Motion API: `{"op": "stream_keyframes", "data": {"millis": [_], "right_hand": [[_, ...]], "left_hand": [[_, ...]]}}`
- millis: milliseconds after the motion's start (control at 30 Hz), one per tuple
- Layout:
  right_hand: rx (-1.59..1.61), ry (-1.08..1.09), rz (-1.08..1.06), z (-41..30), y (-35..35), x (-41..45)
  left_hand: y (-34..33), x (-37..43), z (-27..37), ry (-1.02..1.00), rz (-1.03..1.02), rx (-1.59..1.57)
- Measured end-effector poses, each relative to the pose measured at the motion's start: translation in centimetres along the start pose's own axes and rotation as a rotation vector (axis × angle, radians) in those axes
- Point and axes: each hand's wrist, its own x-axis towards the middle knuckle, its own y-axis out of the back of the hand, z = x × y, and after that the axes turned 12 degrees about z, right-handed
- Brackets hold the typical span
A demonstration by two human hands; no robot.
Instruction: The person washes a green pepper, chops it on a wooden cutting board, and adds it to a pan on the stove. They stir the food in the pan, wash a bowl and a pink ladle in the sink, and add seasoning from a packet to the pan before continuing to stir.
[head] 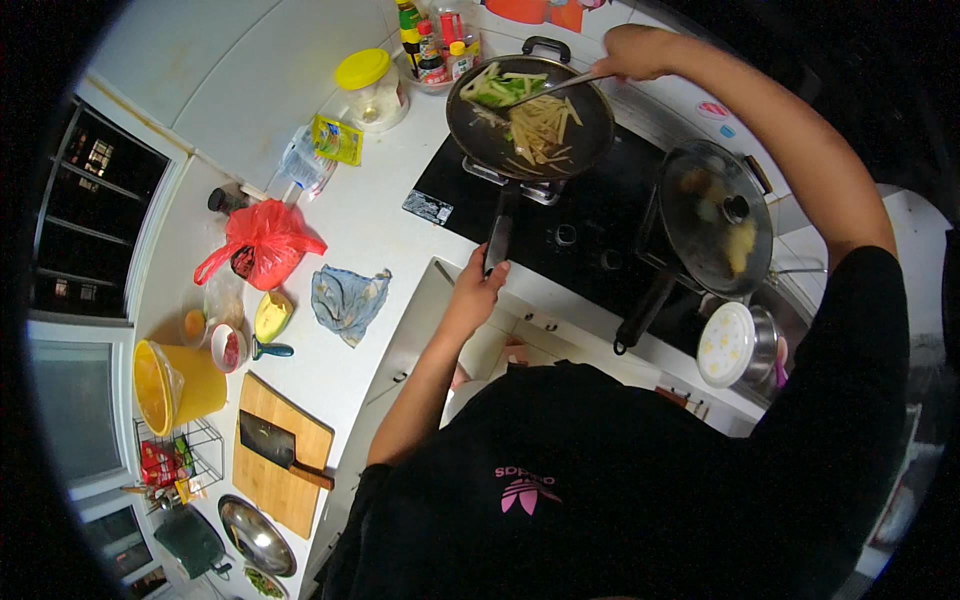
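My left hand (475,292) is wrapped around the long black handle (504,225) of a dark wok (589,142) at the stove's far left. In the wok lie pale strips (536,127), perhaps potato, and green pieces (499,94) with more pale strips towards the upper left. My right hand (637,52) grips a metal spatula (559,88) above the wok's far right rim. The spatula's shaft slants down to the left, and its head sits among the food, partly covered by it. The wok rests on a burner of the black glass cooktop (585,199).
A glass-lidded pan (705,247) stands on the right burner, its handle jutting towards me. Left are a red plastic bag (270,232), a cloth (349,300), a peeler (272,350) and a cleaver (268,439) on a cutting board (259,495). Sauce bottles (430,56) stand behind the wok.
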Motion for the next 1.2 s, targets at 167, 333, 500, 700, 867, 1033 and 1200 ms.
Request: {"op": "stream_keyframes", "data": {"millis": [167,333,500,700,867,1033,1200], "right_hand": [[0.085,-0.182,0.061,3.9,3.0,-1.5],[-0.237,-0.041,0.255,1.2,-0.6,-0.6],[-0.42,0.183,0.277,-1.7,1.9,-4.3],[-0.517,0.094,-0.326,-1.5,10.7,-4.2],[-0.447,0.119,0.026,-0.4,5.3,-4.4],[-0.411,0.103,0.155,0.7,7.1,-6.9],[-0.575,0.084,0.099,4.3,0.3,-5.3]], "left_hand": [[0.1,-0.6,-0.1,-0.037,0.036,0.019],[-0.1,-0.2,-0.2,-0.034,0.025,0.044],[0.1,0.2,-1.3,-0.11,0.053,0.14],[0.1,0.2,-0.8,-0.072,0.051,0.12],[-0.2,0.0,-0.3,-0.05,0.04,0.112],[0.1,-0.3,-0.4,-0.022,0.058,0.087],[-0.2,0.0,-1.1,-0.092,0.077,0.065]]}}
